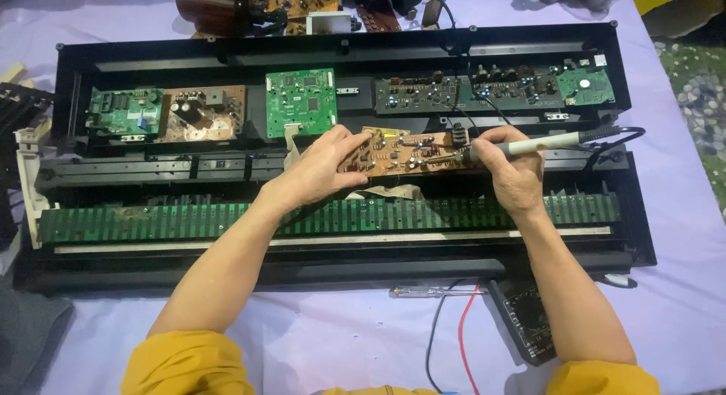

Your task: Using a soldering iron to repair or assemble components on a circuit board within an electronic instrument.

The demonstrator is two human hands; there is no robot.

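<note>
- Hands meet at the centre of the frame over a long black plastic keyboard chassis (91,58), opened up and lying on a pale lilac cloth (333,342).
- The left hand (321,168) has its fingers closed on the left end of a narrow brown circuit board (401,153), thumb beneath and fingers spread on top.
- The right hand (510,172) has its fingers wrapped round a soldering iron with a cream handle and black cord (541,144); its tip touches the board's right end.
- A long green strip board (151,221) runs across the lower half of the chassis, just below both hands.
- A square green circuit board (301,102) sits upper centre.
- A screwdriver with a clear handle (420,291) lies at the bottom centre, beside a black multimeter (529,327) with red and black leads.
</note>
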